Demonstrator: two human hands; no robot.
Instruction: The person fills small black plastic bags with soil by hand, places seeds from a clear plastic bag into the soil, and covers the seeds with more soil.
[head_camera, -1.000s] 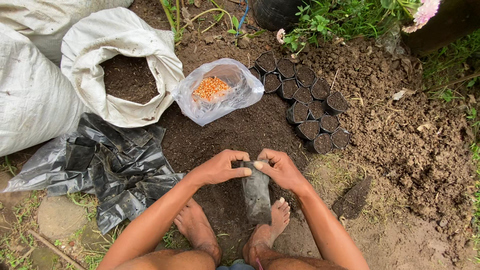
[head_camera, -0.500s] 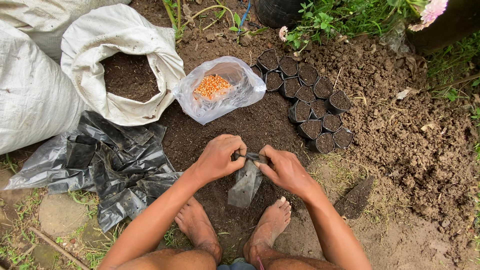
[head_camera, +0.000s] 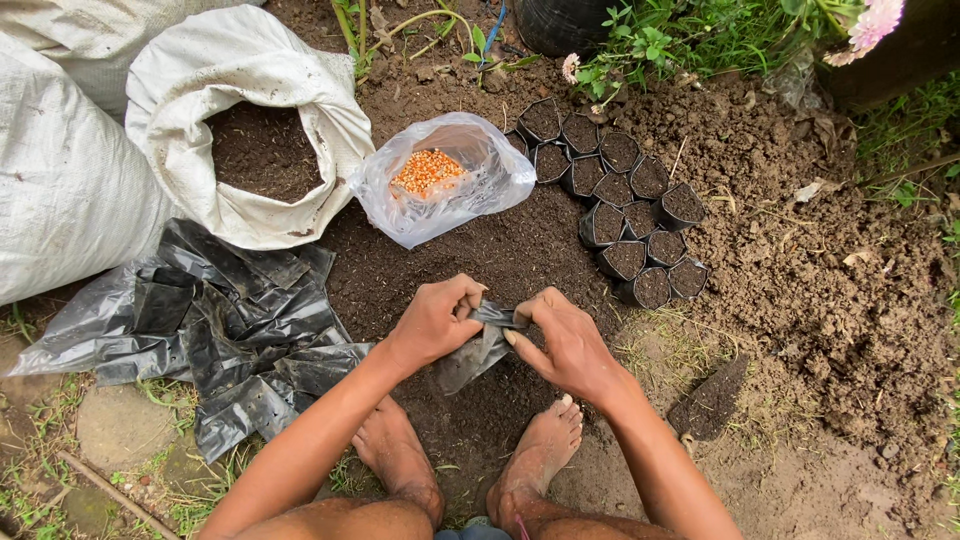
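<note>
I have a small black plastic grow bag (head_camera: 478, 345) pinched at its mouth between both hands, low over the dark soil patch just ahead of my bare feet. My left hand (head_camera: 432, 325) is closed on the near-left lip, my right hand (head_camera: 568, 345) closed on the right lip, thumb and fingers clamped on the film — the bag hangs limp, tilted down to the left, and looks empty.

What could go wrong, as I judge it: the film is thin and slick, so a lip could slip from my fingers, or tear if I pull the two sides apart too hard. Loose soil on my fingers would make that slip more likely.

Beyond my hands, toward the far side of the soil patch, a clear plastic bag (head_camera: 445, 180) lies open with orange kernels (head_camera: 425, 170) heaped inside. Just right of it stands a cluster of filled grow bags (head_camera: 620, 215), each upright, packed against its neighbours and holding dark soil to the brim. At the far-left corner a white woven sack (head_camera: 250, 130) has its rim rolled down, dark soil showing inside; a larger white sack (head_camera: 60, 180) lies touching it on the left. On the left, near my left arm, lies a loose pile of empty black bags (head_camera: 210, 335) — flat and crumpled, overlapping.
</note>
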